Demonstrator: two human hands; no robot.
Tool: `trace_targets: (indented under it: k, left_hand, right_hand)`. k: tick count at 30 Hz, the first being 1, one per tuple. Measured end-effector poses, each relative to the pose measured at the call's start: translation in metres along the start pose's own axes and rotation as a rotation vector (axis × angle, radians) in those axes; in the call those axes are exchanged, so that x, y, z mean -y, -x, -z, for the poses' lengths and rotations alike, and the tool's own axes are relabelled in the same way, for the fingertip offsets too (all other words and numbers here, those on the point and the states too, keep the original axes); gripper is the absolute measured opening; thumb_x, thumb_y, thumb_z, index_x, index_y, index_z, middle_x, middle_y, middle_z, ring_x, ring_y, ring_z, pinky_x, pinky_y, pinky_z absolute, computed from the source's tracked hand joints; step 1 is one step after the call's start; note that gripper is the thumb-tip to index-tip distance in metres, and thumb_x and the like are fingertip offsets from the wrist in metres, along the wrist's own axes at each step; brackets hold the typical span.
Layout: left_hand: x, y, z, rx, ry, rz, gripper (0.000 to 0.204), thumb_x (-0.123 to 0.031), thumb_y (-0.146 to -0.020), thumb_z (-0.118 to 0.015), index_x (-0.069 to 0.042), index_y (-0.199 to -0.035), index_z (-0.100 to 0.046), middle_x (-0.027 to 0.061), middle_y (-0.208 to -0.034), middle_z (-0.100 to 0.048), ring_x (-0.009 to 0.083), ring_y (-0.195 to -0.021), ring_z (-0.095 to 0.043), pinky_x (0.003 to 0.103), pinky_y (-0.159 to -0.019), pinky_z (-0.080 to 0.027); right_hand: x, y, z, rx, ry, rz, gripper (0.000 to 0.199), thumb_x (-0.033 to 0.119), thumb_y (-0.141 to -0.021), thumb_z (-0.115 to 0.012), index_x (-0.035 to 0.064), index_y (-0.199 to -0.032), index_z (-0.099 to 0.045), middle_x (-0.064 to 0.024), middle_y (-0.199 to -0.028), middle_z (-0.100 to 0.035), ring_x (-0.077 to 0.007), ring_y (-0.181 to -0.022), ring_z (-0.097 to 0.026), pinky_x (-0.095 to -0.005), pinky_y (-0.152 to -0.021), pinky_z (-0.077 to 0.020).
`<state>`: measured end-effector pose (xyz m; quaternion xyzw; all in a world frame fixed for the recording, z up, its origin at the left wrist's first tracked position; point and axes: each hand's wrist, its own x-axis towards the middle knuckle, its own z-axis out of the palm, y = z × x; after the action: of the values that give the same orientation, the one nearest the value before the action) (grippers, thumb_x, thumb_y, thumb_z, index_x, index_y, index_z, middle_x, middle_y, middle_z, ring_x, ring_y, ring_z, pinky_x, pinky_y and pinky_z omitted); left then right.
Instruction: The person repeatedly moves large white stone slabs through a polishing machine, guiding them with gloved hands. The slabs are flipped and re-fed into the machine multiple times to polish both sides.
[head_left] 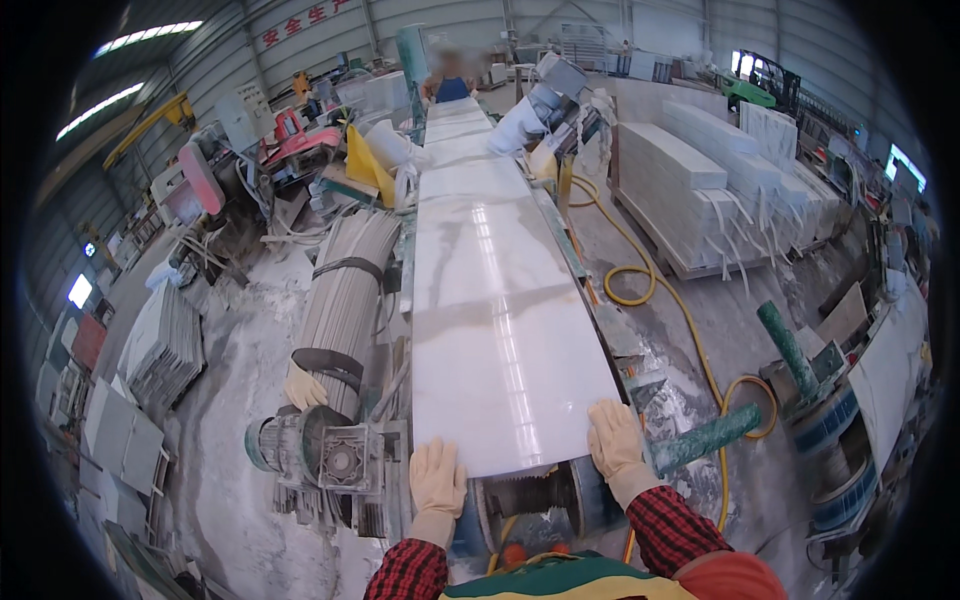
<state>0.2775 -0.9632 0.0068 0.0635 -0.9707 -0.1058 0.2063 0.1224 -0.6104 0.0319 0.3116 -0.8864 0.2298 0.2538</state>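
Slab (pixel 509 385), one and white, has the left hand (pixel 438 480) and right hand (pixel 615 447), both unclenched, at two near corners.

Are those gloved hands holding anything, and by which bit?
The left hand and right hand are at the near corners of the nearest white slab; gripping or just resting, I can't tell.

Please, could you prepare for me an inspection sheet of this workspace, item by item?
Surface: conveyor, mostly covered.
Job's things: near white stone slab, glossy, brownish-veined; more slabs lined up beyond.
Clutter: beige glove at near end of strapped strip bundle.
Grips: left grip on near slab's left corner, right grip on its right edge; both gloved.
Cables: yellow hose looped on floor, right.
Surroundings: geared motor left; stacked stone blocks right; person at far end.
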Motion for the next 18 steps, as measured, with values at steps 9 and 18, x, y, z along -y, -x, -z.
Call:
trace_targets:
  k: [9,18]
  left_hand:
    - [-0.005,0.002,0.007,0.033,0.014,0.009,0.053,-0.033,-0.101,-0.067,-0.011,-0.149,-0.063,0.0222,-0.157,-0.058,0.0495,-0.144,-0.05,0.06,-0.126,-0.034]
    - [-0.005,0.01,0.007,0.024,0.011,0.004,0.053,-0.032,-0.101,-0.067,-0.012,-0.149,-0.063,0.0224,-0.158,-0.058,0.0494,-0.144,-0.05,0.06,-0.126,-0.034]
  right_hand:
    - [0.004,0.006,0.003,0.028,-0.008,-0.045,0.037,0.019,-0.095,-0.063,0.0016,-0.128,-0.064,-0.0243,-0.13,-0.063,-0.0464,-0.123,-0.06,-0.0573,-0.112,-0.0451]
    - [0.009,0.007,0.011,0.049,-0.023,-0.053,0.035,0.02,-0.096,-0.062,0.003,-0.126,-0.064,-0.0225,-0.128,-0.063,-0.0446,-0.122,-0.06,-0.0561,-0.111,-0.0454]
